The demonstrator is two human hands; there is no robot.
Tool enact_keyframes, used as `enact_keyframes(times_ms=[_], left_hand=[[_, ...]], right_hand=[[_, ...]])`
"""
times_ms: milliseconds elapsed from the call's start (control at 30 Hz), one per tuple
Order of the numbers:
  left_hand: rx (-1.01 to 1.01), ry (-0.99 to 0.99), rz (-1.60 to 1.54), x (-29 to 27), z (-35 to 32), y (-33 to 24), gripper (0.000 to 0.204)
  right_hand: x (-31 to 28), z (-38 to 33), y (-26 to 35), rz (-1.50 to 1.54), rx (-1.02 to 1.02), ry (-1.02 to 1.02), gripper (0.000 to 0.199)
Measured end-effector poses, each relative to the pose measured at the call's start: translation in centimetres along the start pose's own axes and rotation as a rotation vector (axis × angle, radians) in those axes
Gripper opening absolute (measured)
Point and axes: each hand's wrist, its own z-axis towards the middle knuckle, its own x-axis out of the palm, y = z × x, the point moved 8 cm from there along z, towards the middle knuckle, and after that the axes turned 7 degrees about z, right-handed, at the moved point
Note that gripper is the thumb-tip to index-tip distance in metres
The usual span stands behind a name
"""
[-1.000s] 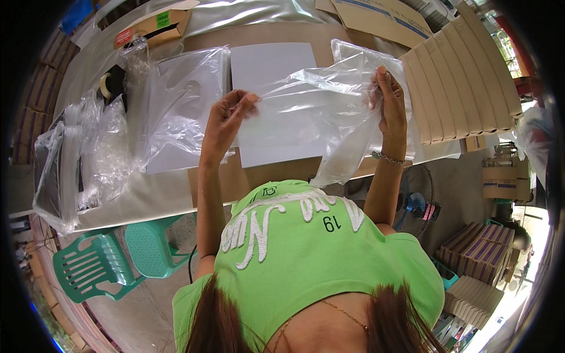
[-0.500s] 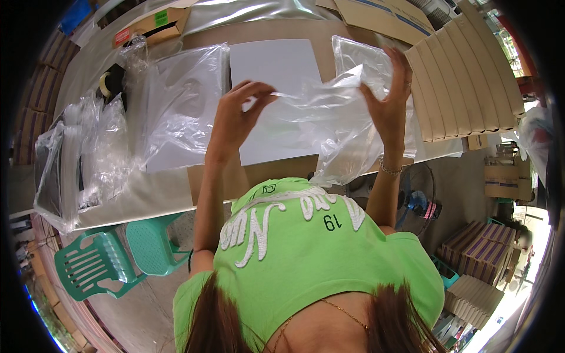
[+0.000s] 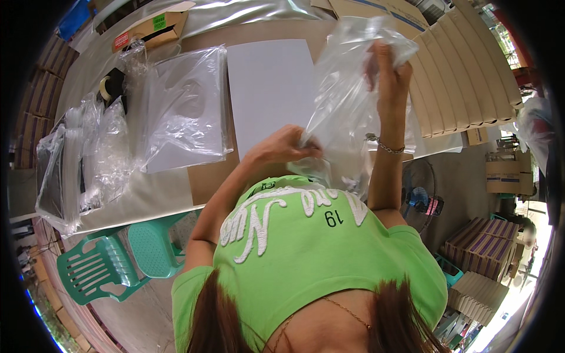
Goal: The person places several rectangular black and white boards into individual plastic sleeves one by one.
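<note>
Plastic bag (image 3: 347, 100), clear and crinkled, is held up above the table (image 3: 206, 182) between both hands of a person in a bright green shirt. Right hand (image 3: 388, 76) is raised high, fingers closed around the bag's upper end, a thin bracelet on that wrist. Left hand (image 3: 282, 147) sits lower and nearer the body, fingers pinched shut on the bag's lower corner, so the bag stretches on a slant between the two hands, over the table's near right part.

White sheet (image 3: 271, 88) lies flat on the brown table just left of the bag, partly behind it. Left of the sheet lies a bagged white board (image 3: 182, 112), its clear wrap loose and wrinkled. Further left, along the table's far left edge, more clear bags (image 3: 88, 153) are heaped in a row. Tape roll (image 3: 109, 88) sits near the table's upper left, beside a small open carton (image 3: 153, 29).

Flat cardboard boxes (image 3: 465, 76) stand in a leaning row at the right end of the table. Two green plastic chairs (image 3: 118, 259) stand under the table's near left edge. Fan (image 3: 421, 200) stands on the floor to the right, and stacked boxes (image 3: 482, 247) lie beyond it.
</note>
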Motion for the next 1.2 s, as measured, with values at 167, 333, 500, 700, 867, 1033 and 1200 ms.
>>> enact_keyframes(times_ms=[167, 333, 500, 700, 867, 1033, 1200], left_hand=[[0.007, -0.118, -0.048, -5.5, -3.6, 5.3, 0.035], [0.054, -0.406, -0.748, -8.6, -5.1, 6.9, 0.047], [0.023, -0.184, -0.648, -2.0, -4.4, 4.6, 0.057], [-0.118, -0.335, -0.686, 0.2, -3.0, 3.3, 0.042], [-0.154, -0.491, -0.861, -1.0, -3.4, 4.7, 0.031], [-0.118, -0.493, -0.967, -1.2, -3.4, 4.2, 0.028], [-0.096, -0.531, -0.867, -1.7, -3.5, 3.9, 0.02]], right_hand=[[-9.0, 0.4, -2.5, -0.121, 0.023, -0.397, 0.029], [-12.5, -1.6, -5.5, -0.05, 0.066, -0.571, 0.031], [-13.6, -3.3, -6.0, -0.113, 0.05, -0.678, 0.036], [-16.1, -4.6, -6.6, -0.164, -0.001, -0.744, 0.035], [-17.3, -5.7, -7.4, -0.109, 0.053, -0.838, 0.033], [-19.4, -6.9, -10.1, -0.059, 0.149, -0.839, 0.038], [-16.7, -6.2, -5.4, -1.036, -0.243, -0.698, 0.028]])
